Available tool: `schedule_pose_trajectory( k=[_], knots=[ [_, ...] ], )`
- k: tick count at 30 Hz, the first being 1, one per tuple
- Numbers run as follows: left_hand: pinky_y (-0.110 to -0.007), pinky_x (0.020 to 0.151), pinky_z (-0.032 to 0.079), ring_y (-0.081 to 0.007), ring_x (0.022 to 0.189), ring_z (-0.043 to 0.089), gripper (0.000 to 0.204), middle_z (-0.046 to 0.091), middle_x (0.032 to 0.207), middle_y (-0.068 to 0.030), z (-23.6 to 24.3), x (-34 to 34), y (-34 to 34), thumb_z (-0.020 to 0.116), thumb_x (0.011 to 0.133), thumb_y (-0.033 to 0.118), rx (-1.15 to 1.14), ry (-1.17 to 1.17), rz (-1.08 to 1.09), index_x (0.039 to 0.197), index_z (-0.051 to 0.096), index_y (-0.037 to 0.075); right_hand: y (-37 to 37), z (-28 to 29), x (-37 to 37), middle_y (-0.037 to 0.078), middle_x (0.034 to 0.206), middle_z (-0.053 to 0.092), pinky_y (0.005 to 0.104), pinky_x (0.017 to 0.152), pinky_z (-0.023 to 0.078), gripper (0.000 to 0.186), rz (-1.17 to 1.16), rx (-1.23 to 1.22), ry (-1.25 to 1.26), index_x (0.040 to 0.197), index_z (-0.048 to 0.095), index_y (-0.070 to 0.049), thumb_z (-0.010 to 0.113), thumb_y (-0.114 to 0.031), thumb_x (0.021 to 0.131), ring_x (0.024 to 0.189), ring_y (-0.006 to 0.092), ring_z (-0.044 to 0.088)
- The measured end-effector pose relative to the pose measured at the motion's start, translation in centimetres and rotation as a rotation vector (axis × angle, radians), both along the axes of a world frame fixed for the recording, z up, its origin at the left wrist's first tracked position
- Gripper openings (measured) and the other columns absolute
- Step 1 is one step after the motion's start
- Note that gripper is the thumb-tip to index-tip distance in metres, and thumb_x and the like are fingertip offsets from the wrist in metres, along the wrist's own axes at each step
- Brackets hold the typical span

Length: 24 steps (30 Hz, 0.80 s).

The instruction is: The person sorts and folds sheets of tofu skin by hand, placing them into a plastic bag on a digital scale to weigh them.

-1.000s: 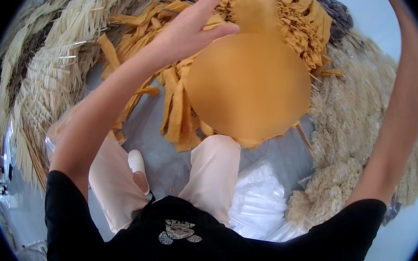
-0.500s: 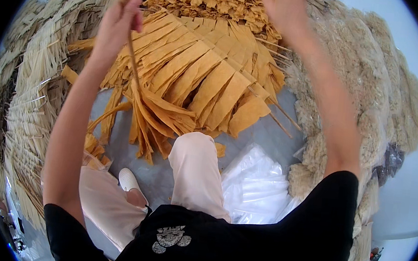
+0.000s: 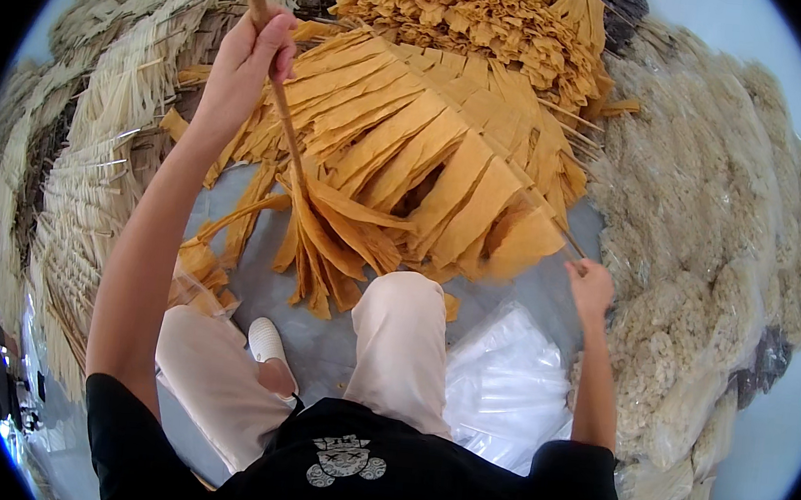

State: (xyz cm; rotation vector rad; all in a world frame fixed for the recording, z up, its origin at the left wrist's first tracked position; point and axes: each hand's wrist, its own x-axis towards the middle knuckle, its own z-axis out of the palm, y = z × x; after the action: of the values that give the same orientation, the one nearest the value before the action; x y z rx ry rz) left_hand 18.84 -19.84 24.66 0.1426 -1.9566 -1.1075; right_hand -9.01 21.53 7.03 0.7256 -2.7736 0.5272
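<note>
My left hand [image 3: 248,58] is raised and closed around a thin wooden stick [image 3: 276,96] that slants down to the floor. Orange-tan dried sheets [image 3: 345,236] hang folded over the stick's lower part. My right hand [image 3: 591,284] is low on the right, fingers closed on the near end of another thin stick [image 3: 560,228] that carries a row of the same orange sheets [image 3: 447,159] spread out like a fan in front of my knee. Whether that stick is fully gripped is hard to tell.
A heap of crumpled orange sheets [image 3: 478,14] lies behind. Pale straw-coloured bundles [image 3: 83,175] curve along the left; pale bagged bundles [image 3: 703,276] pile on the right. Clear plastic bags [image 3: 503,383] lie by my right knee. I sit on a grey floor [image 3: 335,340].
My right hand has dropped from high up down to the right end of the fanned row. My left hand stays raised on its stick. The view has tilted slightly downward.
</note>
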Motion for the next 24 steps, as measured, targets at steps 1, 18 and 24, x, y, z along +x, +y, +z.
schedule_pose_trajectory(
  k=[1,18,24],
  knots=[
    [-0.025,0.060,0.042,-0.0085,0.055,0.040,0.022,0.039,0.065,0.0011,0.4,-0.1,0.3,0.037,0.096,0.024,0.035,0.003,-0.017,0.096,0.044,0.003,0.1,2.9,0.8,0.011,0.067,0.062,0.0381,0.057,0.044,0.017,0.005,0.003,0.069,0.079,0.066,-0.012,0.063,-0.029,0.074,0.063,0.0301,0.059],
    [-0.018,0.046,0.036,-0.0061,0.046,0.039,0.013,0.039,0.056,0.0041,8.9,1.5,6.8,0.042,0.094,0.018,0.129,0.234,-0.086,0.092,0.045,0.006,-1.5,32.4,2.8,0.005,0.060,0.053,0.0326,0.056,0.038,0.013,-0.052,0.334,1.163,0.095,0.059,-0.019,0.057,-0.018,0.082,0.060,0.0195,0.050],
    [-0.016,0.045,0.035,-0.0048,0.049,0.046,0.014,0.048,0.059,0.0033,8.6,1.3,7.5,0.045,0.092,0.020,0.204,0.054,0.002,0.090,0.048,0.007,-2.3,33.1,4.1,0.006,0.075,0.059,0.0301,0.068,0.041,0.016,0.052,0.377,1.272,0.098,0.058,-0.013,0.054,-0.012,0.083,0.071,0.0205,0.052]
  ],
)
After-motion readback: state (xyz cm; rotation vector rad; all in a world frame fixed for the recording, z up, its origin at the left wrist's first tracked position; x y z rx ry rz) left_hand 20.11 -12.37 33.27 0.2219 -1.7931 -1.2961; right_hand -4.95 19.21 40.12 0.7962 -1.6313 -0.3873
